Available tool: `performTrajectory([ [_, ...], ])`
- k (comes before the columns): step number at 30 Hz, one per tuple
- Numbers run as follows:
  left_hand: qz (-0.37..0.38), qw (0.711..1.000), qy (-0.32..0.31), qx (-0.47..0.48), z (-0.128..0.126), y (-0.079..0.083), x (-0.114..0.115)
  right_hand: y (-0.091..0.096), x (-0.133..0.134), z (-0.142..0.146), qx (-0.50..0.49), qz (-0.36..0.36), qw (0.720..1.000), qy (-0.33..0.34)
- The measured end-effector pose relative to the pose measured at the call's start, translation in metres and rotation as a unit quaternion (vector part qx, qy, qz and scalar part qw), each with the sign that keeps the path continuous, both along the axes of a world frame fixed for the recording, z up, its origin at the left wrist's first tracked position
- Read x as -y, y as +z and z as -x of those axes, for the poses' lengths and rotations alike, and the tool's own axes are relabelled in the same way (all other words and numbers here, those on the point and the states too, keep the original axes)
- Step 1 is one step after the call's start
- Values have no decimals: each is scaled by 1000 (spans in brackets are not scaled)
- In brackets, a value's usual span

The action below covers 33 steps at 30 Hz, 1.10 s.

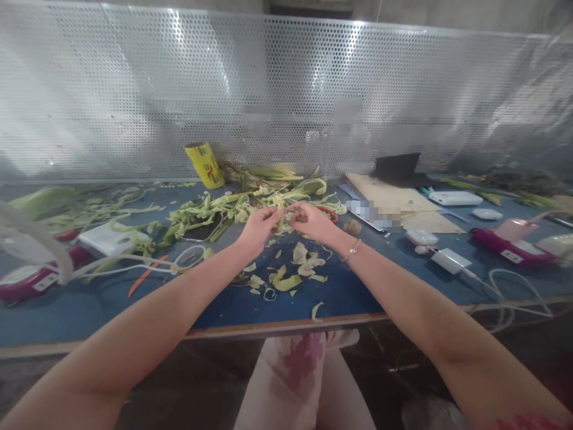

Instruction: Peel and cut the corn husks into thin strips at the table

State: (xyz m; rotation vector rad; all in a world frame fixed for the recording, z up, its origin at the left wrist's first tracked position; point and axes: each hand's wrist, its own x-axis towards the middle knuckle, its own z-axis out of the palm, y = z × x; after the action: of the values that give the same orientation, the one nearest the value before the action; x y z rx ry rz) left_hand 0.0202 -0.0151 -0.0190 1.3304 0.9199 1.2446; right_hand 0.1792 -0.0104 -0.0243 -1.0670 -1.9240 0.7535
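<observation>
The left hand (259, 230) and right hand (314, 221) meet, fingers pinched on one small leaf piece (286, 218) held between them. Gripping close to the tear should strip it cleanly. Scraps (295, 272) lie on the table (358, 289) below the fingers.

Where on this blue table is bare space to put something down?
Bare table lies front-left, between the cable and the edge, and between the right hand and the charger. Crowded: the leaf pile behind the hands, scraps before them. The left hand and right hand pinch a leaf bit.
</observation>
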Motion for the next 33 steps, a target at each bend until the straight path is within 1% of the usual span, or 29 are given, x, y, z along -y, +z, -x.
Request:
performTrajectory([
  [1, 1, 1000, 4, 1, 0, 0, 0, 0, -1, -2, 37, -25, 999, -21],
  [3, 0, 1000, 14, 4, 0, 1, 0, -1, -3, -6, 119, -74, 988, -72],
  [5, -6, 1000, 20, 3, 1, 1, 0, -2, -5, -11, 188, -97, 971, -109],
  [8, -17, 999, 25, -12, 2, 0, -1, -4, -6, -15, 237, -114, 958, -113],
  [10, -25, 999, 27, -27, 3, -1, -2, -2, -3, -14, 221, -132, 961, -99],
  [14, -64, 996, 18, -63, 3, -4, -3, 8, 6, -7, 103, -120, 985, -73],
  [17, -87, 992, 21, -86, 3, -5, -4, 13, 11, -1, 38, -123, 989, -70],
  [20, -92, 991, 28, -95, 3, -5, -4, 15, 11, 3, 7, -96, 993, -70],
  [23, -81, 993, 30, -86, 2, -4, -3, 13, 10, 4, -27, -52, 994, -93],
  [25, -70, 994, 29, -76, 2, -3, -2, 13, 10, 5, -36, -22, 995, -95],
  [29, -72, 995, 12, -67, 1, -1, 1, 13, 12, 5, -31, 47, 996, -69],
  [31, -76, 995, -11, -66, 1, -2, 2, 14, 12, 4, -19, 48, 996, -68],
  [33, -76, 994, -38, -67, 0, -3, 2, 14, 12, 3, 1, 15, 997, -75],
])
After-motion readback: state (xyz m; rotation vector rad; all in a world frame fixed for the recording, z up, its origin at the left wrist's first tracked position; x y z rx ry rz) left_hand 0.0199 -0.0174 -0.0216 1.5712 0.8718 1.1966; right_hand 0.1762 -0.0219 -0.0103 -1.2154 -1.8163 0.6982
